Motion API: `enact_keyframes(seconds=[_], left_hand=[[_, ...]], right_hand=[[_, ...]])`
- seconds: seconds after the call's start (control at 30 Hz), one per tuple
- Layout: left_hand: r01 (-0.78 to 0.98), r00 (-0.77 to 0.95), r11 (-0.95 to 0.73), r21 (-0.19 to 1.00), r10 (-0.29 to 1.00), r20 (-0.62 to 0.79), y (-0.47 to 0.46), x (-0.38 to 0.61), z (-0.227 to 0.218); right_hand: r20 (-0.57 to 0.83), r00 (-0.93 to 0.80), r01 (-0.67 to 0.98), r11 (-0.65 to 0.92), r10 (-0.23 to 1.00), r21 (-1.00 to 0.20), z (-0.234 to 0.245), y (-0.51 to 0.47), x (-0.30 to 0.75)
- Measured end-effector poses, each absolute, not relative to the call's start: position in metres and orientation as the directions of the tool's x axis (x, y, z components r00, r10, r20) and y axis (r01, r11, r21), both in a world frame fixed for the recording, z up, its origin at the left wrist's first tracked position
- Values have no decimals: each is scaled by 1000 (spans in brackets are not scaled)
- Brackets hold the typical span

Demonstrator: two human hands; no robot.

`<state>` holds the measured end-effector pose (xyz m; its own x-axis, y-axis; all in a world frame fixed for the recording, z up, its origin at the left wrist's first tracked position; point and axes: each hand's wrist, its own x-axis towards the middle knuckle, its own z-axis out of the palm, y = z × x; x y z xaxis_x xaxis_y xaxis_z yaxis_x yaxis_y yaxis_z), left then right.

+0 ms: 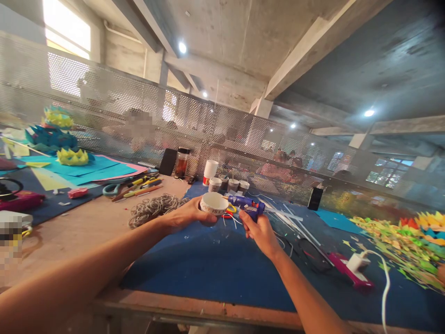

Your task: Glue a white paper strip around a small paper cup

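My left hand [189, 214] is wrapped round a small white paper cup [214, 202] with lettering on its side, its wide end tilted up. In my right hand [260, 233] is a blue glue gun [248, 202], its nozzle pointing left at the cup's rim; whether it touches cannot be made out. Behind the cup and glue gun lie yellow-handled scissors [232, 211], partly hidden. A coil of grey-brown cord [155, 208] lies on the table just left of my left hand.
Several small cups [233, 185] and a taller white cup [210, 169] stand by the perforated metal screen [229, 130]. Clear glue sticks [295, 222] lie at right, near a pink power strip [358, 277] with a white plug. Paper crowns [72, 157] and tools [139, 188] lie left.
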<state>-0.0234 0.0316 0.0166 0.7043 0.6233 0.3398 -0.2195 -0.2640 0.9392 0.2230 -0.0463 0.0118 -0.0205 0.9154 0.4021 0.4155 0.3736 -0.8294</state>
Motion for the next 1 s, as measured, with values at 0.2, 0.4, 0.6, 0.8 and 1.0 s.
enact_keyframes(seconds=[0.2, 0.4, 0.6, 0.8, 1.0], left_hand=[[-210, 691, -258, 943, 644, 329, 31, -23, 17], [-208, 681, -253, 945, 656, 326, 32, -24, 16], [-248, 675, -243, 938, 652, 347, 34, -24, 15], [-275, 665, -198, 941, 668, 335, 35, -23, 14], [-266, 677, -239, 934, 644, 357, 31, -21, 20]], right_hand=[[391, -18, 420, 362, 920, -832, 14, -48, 223], [370, -21, 401, 347, 929, -848, 16, -50, 221], [357, -45, 229, 358, 933, -905, 16, -51, 219], [374, 24, 73, 371, 927, -926, 17, -49, 219], [381, 30, 141, 373, 924, -917, 14, -47, 220]])
